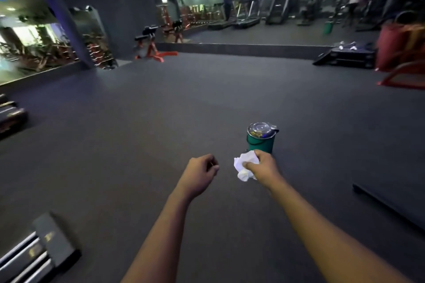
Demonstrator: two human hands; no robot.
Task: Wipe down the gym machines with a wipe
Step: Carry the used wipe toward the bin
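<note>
Wipe was found crumpled in the right hand, its grip pinching the wad between thumb and fingers above the floor, just short of a green bin with a shiny lid. Left hand carried nothing, its grip loosely curled. No machine was within reach; the nearest red bench stood well apart. Risks noted: a balled wipe would likely cover little surface and smear, and a light pinch could let it drop onto the floor during the walk.
</note>
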